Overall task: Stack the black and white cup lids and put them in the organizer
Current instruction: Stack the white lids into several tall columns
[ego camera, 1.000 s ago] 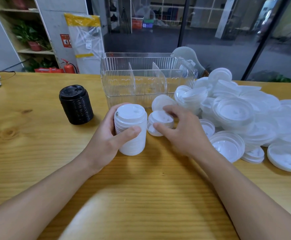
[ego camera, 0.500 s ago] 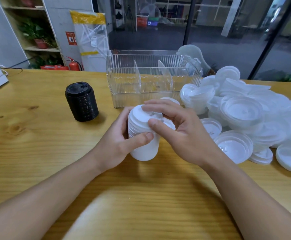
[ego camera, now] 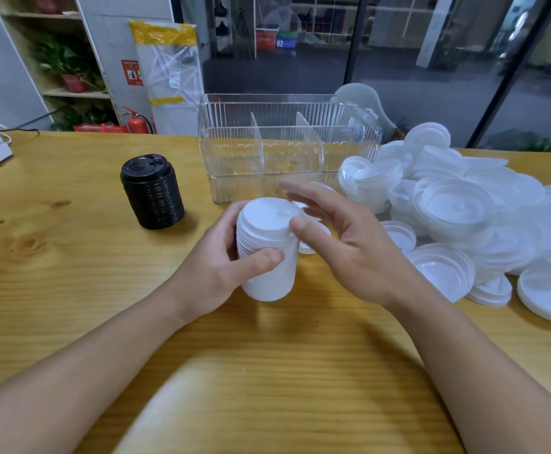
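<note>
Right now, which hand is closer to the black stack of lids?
Left. The left hand grips the white lid stack, just right of the black stack but not touching it. The right hand is farther off, beyond the white stack.

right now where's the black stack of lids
In the head view the black stack of lids stands upright on the wooden table, left of centre, to the left of the clear organizer and apart from the left hand.
</note>
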A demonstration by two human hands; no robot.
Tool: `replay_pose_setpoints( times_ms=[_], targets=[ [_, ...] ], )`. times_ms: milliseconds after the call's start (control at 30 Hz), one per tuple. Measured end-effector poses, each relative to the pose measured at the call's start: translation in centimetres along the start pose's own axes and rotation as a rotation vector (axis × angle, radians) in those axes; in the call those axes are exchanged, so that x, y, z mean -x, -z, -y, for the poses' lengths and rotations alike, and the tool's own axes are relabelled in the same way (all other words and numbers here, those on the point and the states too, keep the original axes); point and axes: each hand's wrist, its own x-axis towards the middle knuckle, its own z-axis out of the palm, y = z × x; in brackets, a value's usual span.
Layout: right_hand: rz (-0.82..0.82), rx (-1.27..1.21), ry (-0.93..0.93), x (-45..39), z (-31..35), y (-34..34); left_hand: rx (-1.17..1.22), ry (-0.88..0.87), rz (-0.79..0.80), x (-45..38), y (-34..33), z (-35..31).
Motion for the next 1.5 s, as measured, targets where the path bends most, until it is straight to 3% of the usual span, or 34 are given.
replay_pose_setpoints(
  times_ms=[67, 133, 200, 333, 500, 567, 733, 867, 967, 1200, 1367, 1500],
  targets=[
    [-0.112, 0.045, -0.059, 0.0, -0.8, 1.2, -0.024, -0.012, -0.026, -0.1, 0.5, -0.2],
    [-0.149, 0.269, -0.134, 0.1, -2.0, 1.9, -0.032, -0.025, -0.062, -0.2, 1.1, -0.1],
    [-0.081, 0.485, -0.178, 0.3, -3.1, 1.7, -0.022, -0.041, -0.090, -0.2, 1.5, -0.1],
    [0.061, 0.655, -0.190, 0.1, -4.0, 0.1, -0.015, -0.078, -0.113, -0.3, 1.3, -0.3],
    [0.035, 0.708, -0.168, -0.3, -3.9, -0.9, -0.016, -0.073, -0.124, -0.3, 0.6, -0.2],
    [-0.016, 0.605, -0.208, -0.2, -3.5, -0.6, -0.010, -0.051, -0.123, -0.3, 0.5, -0.1],
    [-0.199, 0.058, -0.371, -0.2, -3.0, 0.3, -0.004, -0.031, -0.116, -0.3, 0.4, 0.0],
    [-0.186, -0.351, -0.528, -0.1, -3.1, 0.4, 0.001, -0.026, -0.116, -0.3, 0.4, 0.2],
    [-0.150, -0.425, -0.611, 0.1, -2.6, 0.8, 0.017, -0.021, -0.122, -0.4, 0.7, 0.0],
    [-0.086, -0.303, -0.658, 0.5, -1.9, 1.6, 0.019, -0.029, -0.133, -0.3, 0.8, 0.1],
    [-0.041, 0.487, -0.623, 0.2, -2.2, 2.1, 0.016, -0.016, -0.130, -0.3, 0.8, 0.0],
    [-0.042, 0.536, -0.530, 0.3, -2.4, 0.9, 0.017, -0.016, -0.133, -0.2, 0.8, -0.2]
  ],
)
